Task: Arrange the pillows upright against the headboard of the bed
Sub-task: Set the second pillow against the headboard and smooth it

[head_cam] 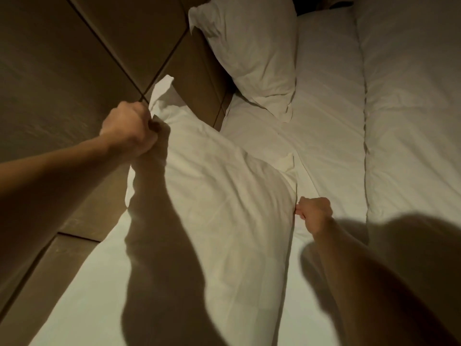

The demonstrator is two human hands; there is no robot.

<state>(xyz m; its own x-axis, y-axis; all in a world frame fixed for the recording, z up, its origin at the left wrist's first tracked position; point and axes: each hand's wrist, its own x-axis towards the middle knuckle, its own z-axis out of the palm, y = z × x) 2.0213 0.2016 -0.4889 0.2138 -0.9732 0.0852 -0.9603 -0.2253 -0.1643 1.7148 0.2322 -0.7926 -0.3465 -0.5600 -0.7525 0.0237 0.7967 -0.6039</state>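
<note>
Left hand (pixel 129 128) grips the near pillow's (pixel 224 196) top corner, right hand (pixel 314 212) its lower edge, beside open sheet (pixel 329 121).

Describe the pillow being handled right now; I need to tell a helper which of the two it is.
Start at the brown panelled headboard on the left. Two white pillows lean along it: the near pillow and the far pillow. The near one alone is gripped, by the left hand at its top corner and the right hand at its side edge.
</note>
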